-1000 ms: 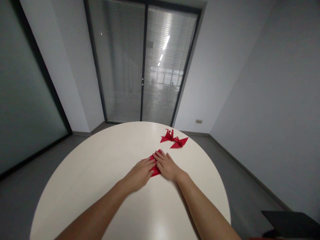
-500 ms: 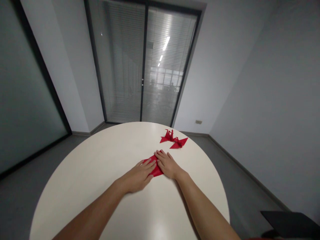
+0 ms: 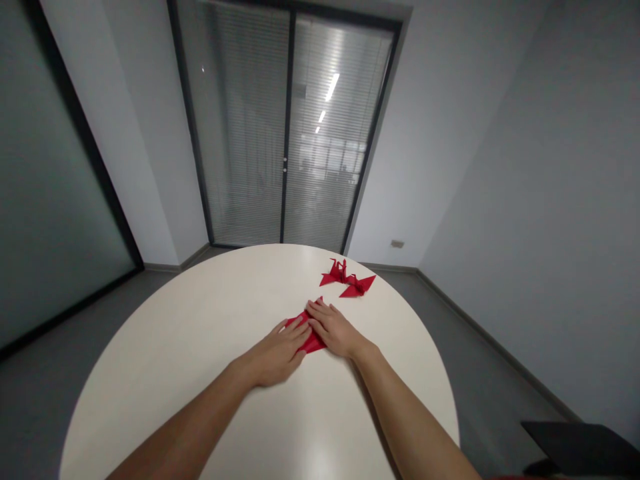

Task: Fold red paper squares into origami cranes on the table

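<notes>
A folded piece of red origami paper [image 3: 313, 343] lies flat on the round white table [image 3: 210, 313], partly covered by both hands. My left hand [image 3: 281, 350] rests on its left part with the fingers stretched out. From the right, my right hand [image 3: 335, 328] lies across its upper right part, fingers extended and pressed down, close to the left fingertips. Beyond the hands stand two finished red paper cranes, one crane [image 3: 337, 272] behind and another crane [image 3: 359, 287] a little nearer and to the right.
A black chair part [image 3: 580, 447] shows at the lower right, beside the table. Behind the table is a glass door [image 3: 325, 200] with blinds, and a wall socket [image 3: 397, 244] sits low on the wall.
My right hand has slid slightly to the left over the red paper, uncovering a little more of its top corner. The left hand and the cranes look unmoved.
</notes>
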The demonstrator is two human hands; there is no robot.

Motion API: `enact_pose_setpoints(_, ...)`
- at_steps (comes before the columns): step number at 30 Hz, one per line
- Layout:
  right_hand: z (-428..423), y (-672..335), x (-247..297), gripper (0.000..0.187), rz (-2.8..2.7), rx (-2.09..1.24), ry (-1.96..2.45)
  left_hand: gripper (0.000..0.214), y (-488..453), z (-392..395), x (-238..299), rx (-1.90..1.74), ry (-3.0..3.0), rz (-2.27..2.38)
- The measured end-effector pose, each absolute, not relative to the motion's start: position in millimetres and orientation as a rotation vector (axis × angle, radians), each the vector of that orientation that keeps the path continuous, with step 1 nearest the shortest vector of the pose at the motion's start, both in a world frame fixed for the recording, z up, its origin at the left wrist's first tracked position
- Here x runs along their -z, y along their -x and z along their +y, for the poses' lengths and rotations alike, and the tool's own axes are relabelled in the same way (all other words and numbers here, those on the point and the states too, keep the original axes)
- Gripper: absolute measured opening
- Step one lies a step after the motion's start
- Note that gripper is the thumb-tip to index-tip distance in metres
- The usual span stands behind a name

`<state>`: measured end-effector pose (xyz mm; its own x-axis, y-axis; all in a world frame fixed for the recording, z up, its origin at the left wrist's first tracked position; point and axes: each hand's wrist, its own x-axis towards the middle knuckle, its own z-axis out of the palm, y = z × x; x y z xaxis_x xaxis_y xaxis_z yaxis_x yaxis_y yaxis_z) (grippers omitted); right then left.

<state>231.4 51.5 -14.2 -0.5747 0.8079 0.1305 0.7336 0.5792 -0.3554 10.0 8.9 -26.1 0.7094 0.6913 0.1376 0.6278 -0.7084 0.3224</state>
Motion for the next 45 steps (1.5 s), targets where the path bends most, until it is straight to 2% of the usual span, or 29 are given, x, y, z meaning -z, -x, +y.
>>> enact_pose_setpoints(9, 57, -233, 19, 0.057, -2.540, -0.447, 1.423, 0.063, -13, -10, 13, -0.317, -2.603, 1.088)
enact_pose_setpoints(11, 57, -233, 18, 0.058, -2.525, -0.433, 1.473, 0.060, -14, -15, 1, -0.328, -2.614, 1.101)
enact_pose_setpoints(15, 56, -233, 17, 0.059, -2.507, -0.415, 1.515, 0.035, -13, -23, -27, -0.331, -2.649, 1.098)
enact_pose_setpoints(21, 57, -236, 18, 0.063, -2.448, -0.427, 1.590, 0.035, -7, -25, -44, -0.302, -2.582, 1.208)
enact_pose_setpoints(25, 57, -238, 20, 0.064, -2.422, -0.427, 1.596, 0.034, -3, -19, -39, -0.305, -2.594, 1.180)
enact_pose_setpoints(29, 57, -238, 21, 0.064, -2.405, -0.391, 1.613, 0.032, -2, -8, -25, -0.594, -2.572, 1.141)
enact_pose_setpoints(34, 57, -237, 22, 0.065, -2.385, -0.357, 1.650, 0.055, -3, 2, 3, -0.602, -2.614, 1.055)
enact_pose_setpoints(38, 55, -237, 19, 0.069, -2.364, -0.387, 1.643, 0.042, -1, 9, 14, -0.540, -2.668, 1.066)
enact_pose_setpoints(45, 49, -247, 7, 0.075, -2.504, -0.470, 1.257, 0.040, 12, 21, 20, -0.578, -2.721, 1.187)
